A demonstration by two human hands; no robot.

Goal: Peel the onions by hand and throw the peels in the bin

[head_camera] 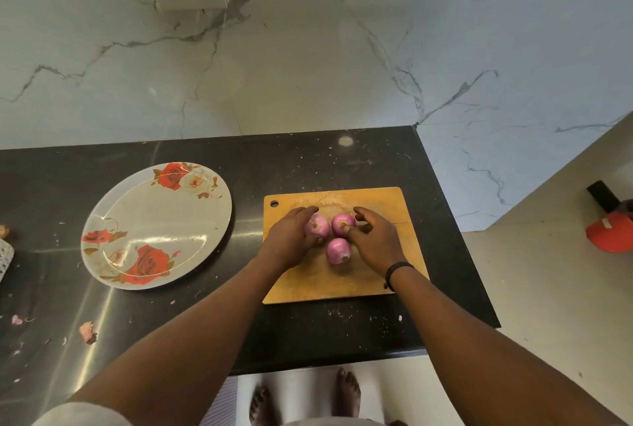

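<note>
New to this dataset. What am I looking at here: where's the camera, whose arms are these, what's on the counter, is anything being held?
There is no robot: a person works with bare hands, and the single wide-angle camera sits on their head, looking down, which is why the arms reach in from the bottom and bare feet show below. On the black countertop lies a wooden cutting board with three purple onions. The left hand cups the left onion; the right hand touches the right onion. The third onion lies untouched between the hands. Nothing is lifted. Left of the board is an empty flowered plate, plus a few peel scraps.
</note>
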